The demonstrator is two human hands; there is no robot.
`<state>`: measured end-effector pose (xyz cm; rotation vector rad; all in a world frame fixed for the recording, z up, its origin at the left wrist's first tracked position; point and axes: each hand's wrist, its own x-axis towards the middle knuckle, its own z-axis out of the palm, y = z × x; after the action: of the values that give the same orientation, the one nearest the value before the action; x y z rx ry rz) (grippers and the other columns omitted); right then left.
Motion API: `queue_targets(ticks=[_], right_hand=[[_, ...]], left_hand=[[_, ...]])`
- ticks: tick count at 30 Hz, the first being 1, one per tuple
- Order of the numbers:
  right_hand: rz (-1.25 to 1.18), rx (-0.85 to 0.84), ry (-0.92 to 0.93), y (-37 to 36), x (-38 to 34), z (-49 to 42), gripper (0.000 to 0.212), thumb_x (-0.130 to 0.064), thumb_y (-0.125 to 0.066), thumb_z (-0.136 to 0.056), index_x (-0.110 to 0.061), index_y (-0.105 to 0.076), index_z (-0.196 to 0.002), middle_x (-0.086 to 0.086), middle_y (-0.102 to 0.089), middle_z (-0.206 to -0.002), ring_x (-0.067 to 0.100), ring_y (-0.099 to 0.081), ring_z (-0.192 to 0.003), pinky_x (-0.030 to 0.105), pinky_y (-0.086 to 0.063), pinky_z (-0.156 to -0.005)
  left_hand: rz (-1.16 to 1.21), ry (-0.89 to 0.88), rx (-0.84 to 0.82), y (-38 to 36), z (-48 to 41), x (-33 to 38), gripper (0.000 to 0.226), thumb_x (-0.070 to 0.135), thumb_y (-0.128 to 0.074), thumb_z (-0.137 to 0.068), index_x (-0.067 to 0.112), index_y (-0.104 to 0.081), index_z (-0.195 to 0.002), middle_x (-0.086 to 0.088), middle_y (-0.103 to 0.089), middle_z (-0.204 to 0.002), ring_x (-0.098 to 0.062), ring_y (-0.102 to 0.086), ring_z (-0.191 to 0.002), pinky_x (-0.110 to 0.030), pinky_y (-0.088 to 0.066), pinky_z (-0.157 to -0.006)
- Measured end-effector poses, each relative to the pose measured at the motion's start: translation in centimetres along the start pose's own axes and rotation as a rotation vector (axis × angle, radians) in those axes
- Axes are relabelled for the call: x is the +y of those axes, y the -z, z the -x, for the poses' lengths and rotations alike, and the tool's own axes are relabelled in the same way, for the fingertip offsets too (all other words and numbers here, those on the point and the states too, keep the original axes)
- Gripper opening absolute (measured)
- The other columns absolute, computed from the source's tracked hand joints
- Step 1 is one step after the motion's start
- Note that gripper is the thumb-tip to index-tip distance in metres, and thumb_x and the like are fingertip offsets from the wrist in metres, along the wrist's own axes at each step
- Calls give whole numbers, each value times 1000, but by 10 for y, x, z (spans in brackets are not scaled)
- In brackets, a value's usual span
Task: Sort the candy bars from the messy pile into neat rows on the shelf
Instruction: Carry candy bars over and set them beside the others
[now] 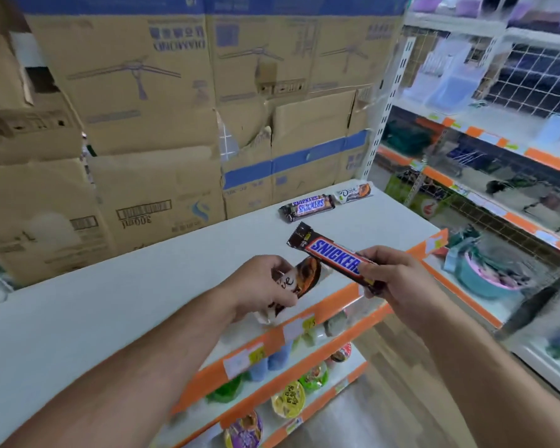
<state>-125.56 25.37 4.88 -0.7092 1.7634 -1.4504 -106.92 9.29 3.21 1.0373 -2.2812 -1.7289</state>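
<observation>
The right hand (404, 279) pinches one end of a long brown Snickers bar with blue lettering (330, 253), held in the air and tilted, its free end pointing far and left. Just to its left, the left hand (262, 286) curls its fingers round a white-and-brown Dove bar in a glossy wrapper (307, 274). Both hands are above the near edge of a flat white top shelf (143, 286) with an orange price strip (320, 305) along its front.

At the far right of the shelf, well apart from the hands, lie brown Snickers bars (307, 206), seemingly one on another, and just right of them another white Dove bar (353, 191). Tall tan cardboard boxes with blue print (149, 108) stand along the shelf's far side.

Below, lower shelves carry round-lidded cups (288, 399). Across a wood-look floor (401, 367) to the right stands white store shelving with orange strips (498, 147), blurred.
</observation>
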Motion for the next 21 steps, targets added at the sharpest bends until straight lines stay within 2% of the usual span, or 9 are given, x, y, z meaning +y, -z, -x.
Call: queue_targets(ticks=[6, 9, 11, 13, 16, 21], right_hand=[[-9, 15, -21, 10, -9, -50, 16, -1, -64, -86, -11, -73, -78, 16, -68, -82, 23, -48, -64, 33, -42, -60], [-8, 10, -32, 16, -11, -72, 15, 1, -62, -87, -8, -72, -81, 16, -67, -81, 22, -49, -63, 32, -42, -59], [6, 1, -29, 22, -11, -89, 15, 2, -62, -86, -8, -73, -81, 15, -68, -80, 20, -50, -61, 32, -43, -58], [15, -30, -30, 29, -9, -106, 15, 2, -62, -86, -8, -72, -81, 15, -69, -82, 19, -50, -61, 31, -43, -58], [16, -86, -51, 41, -4, -136, 17, 3, -62, -87, -10, -72, -79, 15, -70, -85, 18, -52, -63, 32, -43, -59], [85, -216, -45, 59, -1, -196, 16, 4, -63, -86, -9, -71, -82, 11, -68, -80, 19, -51, -62, 33, -42, -60]], left_hand=[[0, -52, -25, 14, -56, 15, 25, 1, -77, -74, 19, -69, -91, -8, -75, -89, -21, -70, -77, -33, -57, -75], [-16, -43, -57, 16, -76, 22, 25, -3, -69, -78, 11, -72, -99, -9, -75, -89, -18, -68, -74, -26, -55, -63], [-30, -23, -66, 16, -89, 25, 25, -2, -66, -80, 14, -73, -98, -9, -76, -92, -16, -68, -74, -28, -54, -65], [-54, -10, -57, 15, -104, 27, 24, 2, -68, -79, 19, -75, -94, -7, -76, -90, -14, -67, -74, -31, -54, -71], [-130, 25, -49, 10, -125, 29, 18, 9, -73, -76, 22, -77, -88, 3, -74, -79, -9, -63, -67, -26, -48, -65], [-195, 93, -28, -1, -153, 38, 16, 14, -77, -77, 20, -74, -91, 4, -74, -84, -6, -64, -72, -21, -48, -66]])
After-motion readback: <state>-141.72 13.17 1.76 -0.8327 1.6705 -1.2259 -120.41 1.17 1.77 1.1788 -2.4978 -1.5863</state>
